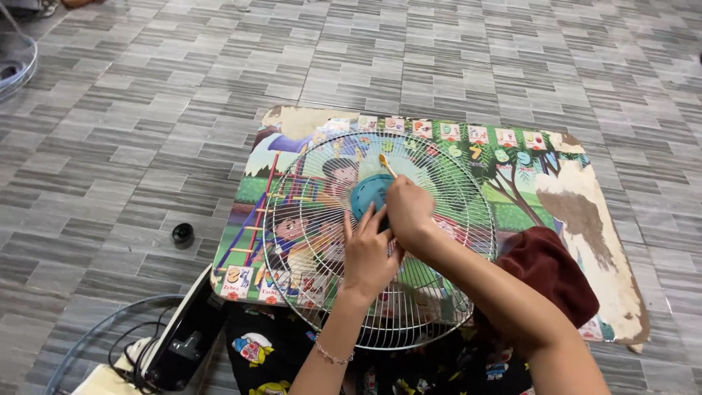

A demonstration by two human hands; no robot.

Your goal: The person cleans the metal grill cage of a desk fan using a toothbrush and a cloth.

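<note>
Right hand is pinched shut around a thin tool with a yellowish handle, likely a small screwdriver; the tip end is hidden under the fingers, so I can't tell what it's seated in. Left hand lies flat with fingers spread narrow on the wire fan guard, just below the teal centre cap, pressing rather than gripping. The two hands touch at the cap.

The guard lies face-up on a worn, cartoon-printed low table, roughly centred and overhanging the near edge a little.

Judgement on doing this well:
- Keep the tool square to the cap; the handle tilts up and away now, which risks slipping.
- Left palm should load the wires close to the hub so the guard can't spin or rock.
- Thin wires flex, so moderate downward force only.

Around it: dark red cloth beside the right forearm, small black cap on the grey tiled floor left of the table, black fan body with cables at the near left.
</note>
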